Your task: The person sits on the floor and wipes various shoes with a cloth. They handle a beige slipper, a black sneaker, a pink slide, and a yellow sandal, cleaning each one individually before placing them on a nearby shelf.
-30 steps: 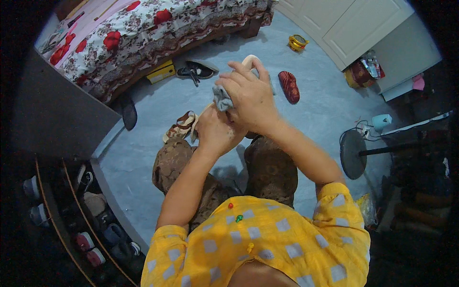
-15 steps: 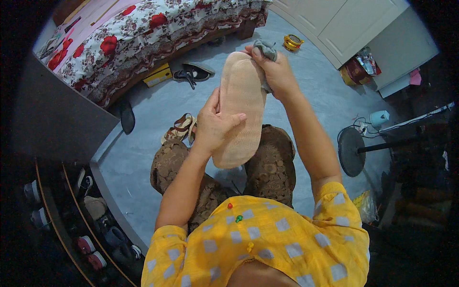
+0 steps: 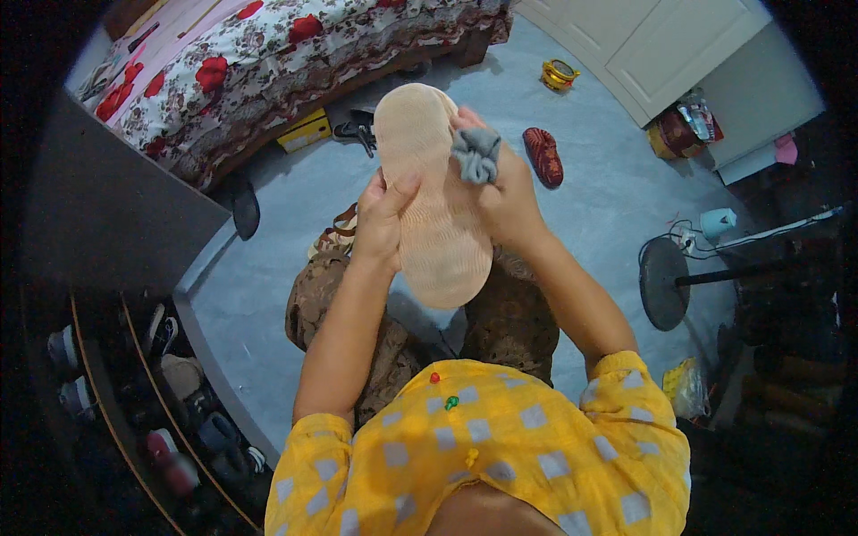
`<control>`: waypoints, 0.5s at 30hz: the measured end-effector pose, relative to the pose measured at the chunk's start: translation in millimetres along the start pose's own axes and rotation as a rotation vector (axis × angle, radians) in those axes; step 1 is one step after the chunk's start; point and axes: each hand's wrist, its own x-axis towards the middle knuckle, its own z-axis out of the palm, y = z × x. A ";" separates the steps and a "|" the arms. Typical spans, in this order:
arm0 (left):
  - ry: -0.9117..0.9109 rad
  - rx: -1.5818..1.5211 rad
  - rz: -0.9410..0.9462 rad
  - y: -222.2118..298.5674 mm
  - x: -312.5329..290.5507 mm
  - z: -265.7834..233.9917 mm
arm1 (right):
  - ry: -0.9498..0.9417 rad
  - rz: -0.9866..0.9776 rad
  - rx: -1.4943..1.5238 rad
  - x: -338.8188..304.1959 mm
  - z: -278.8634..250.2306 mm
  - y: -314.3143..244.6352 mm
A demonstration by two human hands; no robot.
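A beige, ribbed shoe insole [image 3: 440,241] is held up above my knees, its broad flat face towards me. A second edge shows at its far right end, so it may be two layers. My left hand [image 3: 382,214] grips its left edge, thumb lying on the face and fingers hidden beneath. My right hand [image 3: 511,201] is closed at the right edge with a bunched grey cloth [image 3: 476,155] in its grasp. The cloth lies against the insole's upper right edge. Some right fingertips show beyond the cloth.
A red patterned slipper [image 3: 543,157] lies on the floor ahead, with a gold round object [image 3: 559,75] farther off. Sandals [image 3: 336,234] sit by my left knee. A bed [image 3: 268,80] stands far left, a shoe rack [image 3: 147,375] near left, a round black stand base [image 3: 664,284] at right.
The insole has swung left, its far end now tilted leftward. My right hand and the cloth have come nearer, down along its edge. The red slipper, hidden before, now shows.
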 end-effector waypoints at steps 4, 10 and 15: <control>-0.018 -0.111 -0.051 8.5 6.5 -13.0 | -0.152 -0.030 0.038 -22.5 -8.8 -26.0; -0.069 -0.264 -0.110 20.3 5.4 -8.4 | -0.232 -0.153 0.082 -54.7 -14.2 -47.4; -0.144 -0.442 -0.174 12.2 11.7 -22.9 | -0.067 -0.176 0.114 -25.3 -8.7 -46.8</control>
